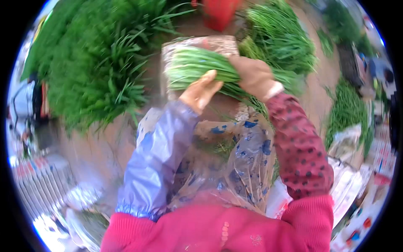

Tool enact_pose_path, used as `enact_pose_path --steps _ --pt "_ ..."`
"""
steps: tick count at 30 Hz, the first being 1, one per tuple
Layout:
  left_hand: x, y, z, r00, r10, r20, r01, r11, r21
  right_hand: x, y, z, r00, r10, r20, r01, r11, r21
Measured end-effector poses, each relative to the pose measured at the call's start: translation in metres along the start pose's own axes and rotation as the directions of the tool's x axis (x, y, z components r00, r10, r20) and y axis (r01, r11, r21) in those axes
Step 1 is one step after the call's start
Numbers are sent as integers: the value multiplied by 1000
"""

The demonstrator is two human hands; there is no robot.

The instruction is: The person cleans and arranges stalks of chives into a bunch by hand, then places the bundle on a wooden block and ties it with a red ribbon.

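one left hand [201,91], one right hand [254,77], one bundle of green stalks [197,67], one red container [220,14], two sleeve covers [149,157], at least three green heaps [96,63]

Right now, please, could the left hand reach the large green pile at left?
Probably yes: the left hand touches the bunch, but nothing visible blocks its way to the pile.

Head camera: worn on the near side of the bunch of greens [197,67], faced forward and down.
Pink sweater [197,227]: seen close, nearer than the bunch of greens.
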State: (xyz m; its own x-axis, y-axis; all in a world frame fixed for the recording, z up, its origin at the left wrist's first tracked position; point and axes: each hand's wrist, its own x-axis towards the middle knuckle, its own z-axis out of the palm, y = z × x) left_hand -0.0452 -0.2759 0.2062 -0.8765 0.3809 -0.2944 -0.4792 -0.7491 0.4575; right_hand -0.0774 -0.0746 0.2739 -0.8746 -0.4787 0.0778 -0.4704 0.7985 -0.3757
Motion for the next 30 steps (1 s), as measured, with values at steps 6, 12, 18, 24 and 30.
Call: enact_pose_path --steps 6,12,18,24,30 --pt "-20 29 23 865 -456 -211 423 432 797 50 12 94 971 136 197 -79 959 -272" --pt "35 28 15 956 -41 291 -225 -738 637 35 9 90 959 145 244 -94 973 -212" --pt "59 9 -61 992 3 124 -68 -823 565 22 57 53 958 -130 256 55 958 282" --pt "59 8 -59 998 -29 48 -47 -896 441 3 199 49 746 643 174 -665 700 260" --pt "59 9 -67 966 -58 251 -132 -948 291 67 266 107 816 567 114 -560 824 -88"
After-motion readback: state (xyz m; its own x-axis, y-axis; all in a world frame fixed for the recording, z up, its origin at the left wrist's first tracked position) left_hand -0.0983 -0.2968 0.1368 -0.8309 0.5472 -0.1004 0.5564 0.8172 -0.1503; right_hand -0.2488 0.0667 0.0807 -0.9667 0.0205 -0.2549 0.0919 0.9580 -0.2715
